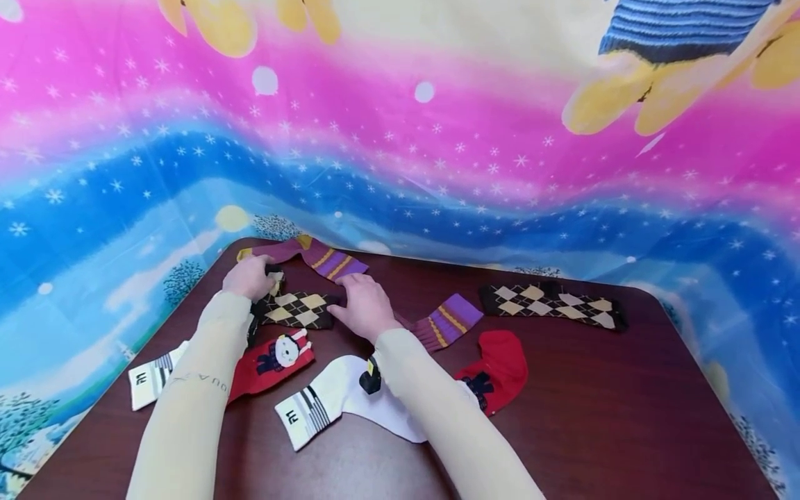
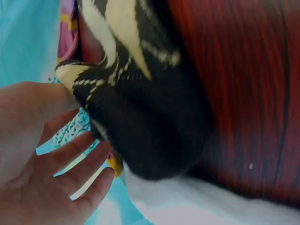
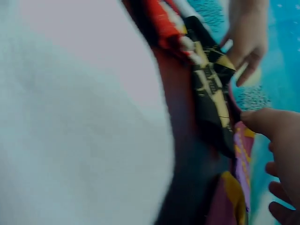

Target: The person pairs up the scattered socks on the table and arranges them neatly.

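Argyle sock (image 1: 301, 310) lies toward the far left of the table (image 1: 594, 403), its left end bunched where the left hand (image 1: 246, 276) seems to pinch an edge. Drawing that end gently leftward would probably ease the folds. By its right end, the right hand (image 1: 367, 305) is loosely spread; whether its thumb touches the fabric, I cannot tell. Light pressure there should limit sliding, without dragging the striped sock (image 1: 340, 262) just beyond. Farther right lies a second diamond-patterned sock (image 1: 556, 305). No container shows; these socks lie directly on the tabletop.
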Tool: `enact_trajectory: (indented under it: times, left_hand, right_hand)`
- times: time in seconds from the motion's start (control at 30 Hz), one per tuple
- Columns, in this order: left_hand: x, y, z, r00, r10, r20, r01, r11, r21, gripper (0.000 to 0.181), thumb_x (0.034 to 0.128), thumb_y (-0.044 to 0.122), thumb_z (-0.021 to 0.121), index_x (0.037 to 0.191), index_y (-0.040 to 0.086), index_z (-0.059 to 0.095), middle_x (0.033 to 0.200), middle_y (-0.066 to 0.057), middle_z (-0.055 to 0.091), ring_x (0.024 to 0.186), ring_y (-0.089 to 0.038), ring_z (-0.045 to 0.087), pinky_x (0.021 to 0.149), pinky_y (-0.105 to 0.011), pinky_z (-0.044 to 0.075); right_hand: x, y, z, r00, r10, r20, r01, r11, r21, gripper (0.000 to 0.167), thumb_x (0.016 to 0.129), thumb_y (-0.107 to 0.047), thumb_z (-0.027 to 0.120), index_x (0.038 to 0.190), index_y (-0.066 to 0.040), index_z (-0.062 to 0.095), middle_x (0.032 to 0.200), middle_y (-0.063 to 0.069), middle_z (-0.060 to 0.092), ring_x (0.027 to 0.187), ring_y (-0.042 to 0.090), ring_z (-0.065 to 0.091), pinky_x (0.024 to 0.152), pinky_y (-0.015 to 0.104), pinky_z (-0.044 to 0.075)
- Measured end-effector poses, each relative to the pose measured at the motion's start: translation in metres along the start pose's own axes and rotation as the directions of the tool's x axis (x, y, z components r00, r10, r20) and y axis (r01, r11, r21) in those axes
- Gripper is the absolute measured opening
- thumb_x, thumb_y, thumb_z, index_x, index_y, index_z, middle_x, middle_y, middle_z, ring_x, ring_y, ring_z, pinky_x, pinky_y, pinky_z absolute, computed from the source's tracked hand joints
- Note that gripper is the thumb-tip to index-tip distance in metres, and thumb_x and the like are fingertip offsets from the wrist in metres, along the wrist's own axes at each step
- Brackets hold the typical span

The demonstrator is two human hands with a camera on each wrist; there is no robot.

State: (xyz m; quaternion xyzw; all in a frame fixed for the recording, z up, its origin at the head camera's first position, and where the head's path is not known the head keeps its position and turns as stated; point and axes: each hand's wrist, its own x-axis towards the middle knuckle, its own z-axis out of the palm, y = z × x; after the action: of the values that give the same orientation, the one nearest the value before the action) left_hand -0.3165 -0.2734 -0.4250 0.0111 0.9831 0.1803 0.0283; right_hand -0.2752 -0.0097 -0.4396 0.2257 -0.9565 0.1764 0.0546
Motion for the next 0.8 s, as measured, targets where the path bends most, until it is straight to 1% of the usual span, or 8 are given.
enact_trajectory:
  times: [0.07, 0.13, 0.17, 0.23, 0.37, 0.6, 0.7, 0.8]
  left_hand:
    - [0.001, 0.001, 0.001, 1.000, -0.017, 0.017, 0.017, 1.000, 0.008, 0.057, 0.0947, 0.008, 0.060, 0.149, -0.002, 0.046, 0.143, -0.034, 0.042, 0.105, -0.045, 0.057, 0.074, -0.053, 0.049]
    - [0.001, 0.002, 0.002, 0.999, -0.028, 0.023, 0.027, 0.999, 0.016, 0.059, 0.0937, 0.008, 0.061, 0.149, -0.003, 0.044, 0.145, -0.035, 0.039, 0.120, -0.049, 0.050, 0.081, -0.057, 0.048]
    - [0.002, 0.002, 0.003, 0.999, -0.033, 0.027, 0.032, 0.999, 0.017, 0.061, 0.0935, 0.008, 0.062, 0.150, -0.004, 0.043, 0.146, -0.035, 0.038, 0.124, -0.050, 0.047, 0.085, -0.059, 0.048]
    - [0.003, 0.002, 0.004, 0.999, -0.033, 0.030, 0.033, 0.999, 0.020, 0.062, 0.0933, 0.009, 0.062, 0.150, -0.005, 0.041, 0.146, -0.036, 0.038, 0.127, -0.051, 0.045, 0.089, -0.061, 0.047]
    - [0.005, 0.003, 0.007, 0.999, -0.012, 0.031, 0.011, 1.000, 0.027, 0.066, 0.0918, 0.013, 0.065, 0.150, -0.006, 0.041, 0.145, -0.036, 0.039, 0.126, -0.050, 0.046, 0.089, -0.061, 0.047]
    - [0.008, 0.010, 0.010, 0.999, -0.004, 0.038, 0.002, 0.998, 0.058, 0.068, 0.0923, 0.020, 0.071, 0.148, -0.008, 0.044, 0.138, -0.036, 0.043, 0.119, -0.050, 0.050, 0.088, -0.061, 0.047]
    - [0.008, 0.011, 0.011, 0.999, 0.025, 0.020, -0.027, 0.997, 0.075, 0.059, 0.0926, 0.019, 0.070, 0.141, -0.010, 0.052, 0.130, -0.035, 0.048, 0.113, -0.049, 0.052, 0.089, -0.060, 0.047]
    - [0.006, 0.011, 0.012, 0.998, 0.063, -0.011, -0.062, 0.995, 0.074, 0.042, 0.0917, 0.015, 0.070, 0.126, -0.009, 0.064, 0.120, -0.032, 0.052, 0.108, -0.047, 0.052, 0.090, -0.058, 0.047]
  right_hand:
    - [0.001, -0.004, 0.004, 1.000, -0.004, -0.025, 0.003, 0.999, -0.045, 0.056, 0.092, -0.048, 0.074, 0.137, -0.017, 0.063, 0.138, 0.001, 0.059, 0.133, 0.022, 0.049, 0.107, 0.039, 0.040]
    - [0.002, -0.007, 0.008, 0.999, -0.009, -0.039, 0.006, 0.997, -0.075, 0.055, 0.092, -0.049, 0.074, 0.136, -0.017, 0.064, 0.138, 0.001, 0.060, 0.132, 0.021, 0.050, 0.106, 0.039, 0.041]
    - [0.003, -0.009, 0.009, 0.999, -0.010, -0.041, 0.007, 0.997, -0.083, 0.055, 0.092, -0.049, 0.074, 0.136, -0.018, 0.064, 0.138, 0.000, 0.060, 0.131, 0.021, 0.050, 0.106, 0.039, 0.041]
    - [0.003, -0.012, 0.011, 0.999, -0.012, -0.042, 0.008, 0.995, -0.098, 0.055, 0.092, -0.050, 0.074, 0.137, -0.019, 0.064, 0.138, 0.000, 0.060, 0.131, 0.021, 0.050, 0.105, 0.039, 0.042]
    - [0.002, -0.015, 0.014, 1.000, -0.010, -0.029, 0.007, 0.994, -0.111, 0.057, 0.090, -0.047, 0.076, 0.139, -0.021, 0.063, 0.139, -0.001, 0.060, 0.132, 0.020, 0.050, 0.106, 0.039, 0.041]
    - [-0.002, -0.014, 0.018, 0.997, -0.009, 0.083, 0.023, 0.984, -0.174, 0.063, 0.093, -0.042, 0.073, 0.149, -0.020, 0.054, 0.149, -0.001, 0.053, 0.141, 0.021, 0.042, 0.112, 0.040, 0.035]
    - [-0.002, -0.014, 0.019, 0.996, -0.014, 0.091, 0.031, 0.982, -0.185, 0.062, 0.094, -0.040, 0.073, 0.149, -0.020, 0.054, 0.146, -0.004, 0.056, 0.140, 0.022, 0.043, 0.112, 0.040, 0.033]
    - [-0.002, -0.013, 0.019, 0.997, -0.024, 0.076, 0.038, 0.981, -0.188, 0.061, 0.093, -0.039, 0.074, 0.148, -0.021, 0.055, 0.142, -0.004, 0.059, 0.135, 0.021, 0.047, 0.110, 0.040, 0.035]
